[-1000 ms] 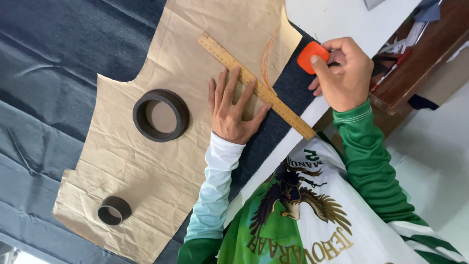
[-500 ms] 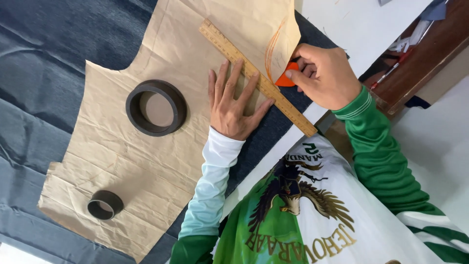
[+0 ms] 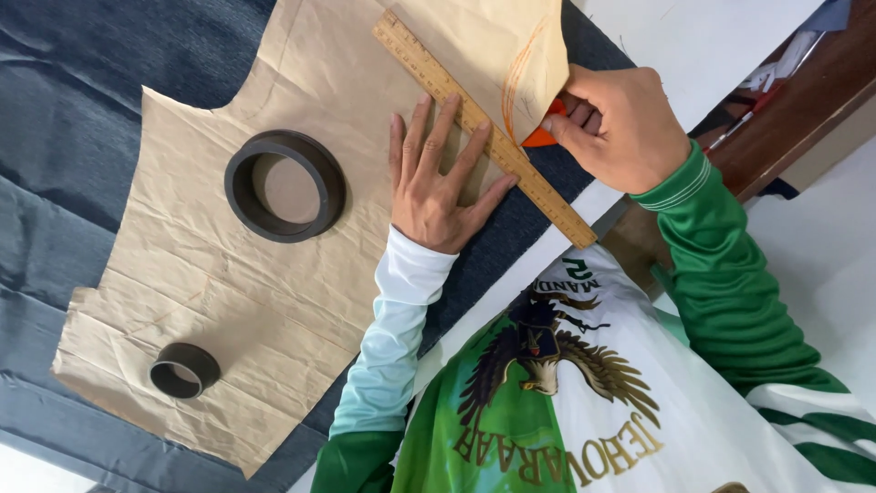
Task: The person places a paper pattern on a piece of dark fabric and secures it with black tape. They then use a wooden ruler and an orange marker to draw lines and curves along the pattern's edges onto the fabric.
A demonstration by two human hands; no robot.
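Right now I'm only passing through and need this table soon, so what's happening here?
A person is working on a brown paper pattern spread over dark blue denim fabric. The left hand lies flat, pinning a wooden ruler on the pattern. The right hand holds a small orange chalk piece against the ruler's edge, under a lifted flap of paper. Two dark rings, large and small, rest on the paper.

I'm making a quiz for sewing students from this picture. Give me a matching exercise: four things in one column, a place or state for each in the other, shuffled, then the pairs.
Things:
1. ruler
2. large ring
3. small ring
4. orange chalk

Places or states:
A. pinched in the right hand
B. near the paper pattern's lower corner
C. pressed flat under the left hand
D. mid-pattern, left of the left hand

Pairs: 1-C, 2-D, 3-B, 4-A
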